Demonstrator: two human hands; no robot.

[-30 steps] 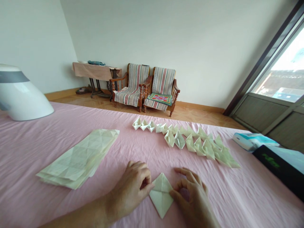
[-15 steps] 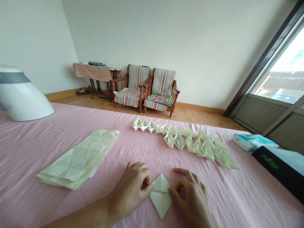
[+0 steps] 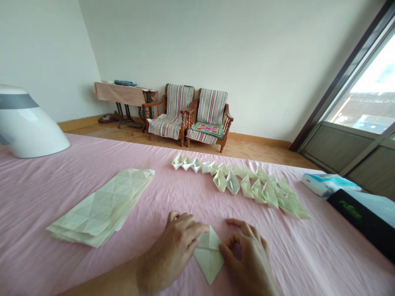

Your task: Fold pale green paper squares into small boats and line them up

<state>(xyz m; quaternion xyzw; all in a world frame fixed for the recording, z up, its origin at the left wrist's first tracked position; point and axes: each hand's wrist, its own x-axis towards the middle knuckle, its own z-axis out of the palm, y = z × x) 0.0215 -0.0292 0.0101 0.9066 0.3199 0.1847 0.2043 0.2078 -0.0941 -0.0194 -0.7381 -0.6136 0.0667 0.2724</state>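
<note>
A small pale folded paper [image 3: 211, 257], diamond-shaped with a crease across its middle, lies flat on the pink cloth. My left hand [image 3: 175, 246] grips its left corner, the index finger reaching over the upper left edge. The right corner is pinched between thumb and fingers of my right hand [image 3: 247, 255]. Beyond the hands, several folded paper boats [image 3: 247, 185] stand in two rows running to the right. To the left rests a stack of creased paper sheets [image 3: 105, 201].
The pink cloth [image 3: 173, 197] covers the table. A white appliance with a grey band [image 3: 37, 131] stands at far left. On the right are a black box [image 3: 354, 218] and a blue-and-white packet [image 3: 327, 183]. Behind the table are two wooden armchairs [image 3: 210, 111].
My left index finger has stretched out from a curled position onto the paper's upper left edge. My right hand and the folded paper have stayed in place.
</note>
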